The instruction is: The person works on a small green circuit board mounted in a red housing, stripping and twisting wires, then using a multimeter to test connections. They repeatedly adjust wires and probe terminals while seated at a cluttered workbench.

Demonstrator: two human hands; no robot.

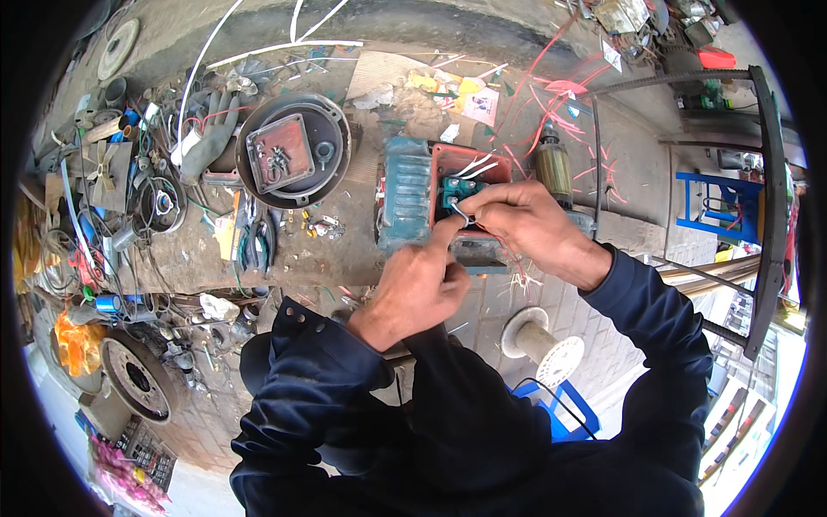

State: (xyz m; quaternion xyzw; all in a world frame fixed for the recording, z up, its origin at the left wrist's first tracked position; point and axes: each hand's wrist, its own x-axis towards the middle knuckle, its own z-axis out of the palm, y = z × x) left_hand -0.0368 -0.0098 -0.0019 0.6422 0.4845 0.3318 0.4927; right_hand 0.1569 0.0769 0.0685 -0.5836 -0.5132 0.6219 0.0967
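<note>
From afar, I saw the box (444, 158) on the motor (407, 194) uncovered, seemingly only part-wired, my right hand (532, 226) pinching a wire (457, 209) tightly, my left hand (408, 289) gripping I couldn't tell what.

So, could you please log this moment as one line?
right hand: pinching white wire; left hand: index fingertip close by; teal motor: box open beneath hands; pliers: lying further left
</note>
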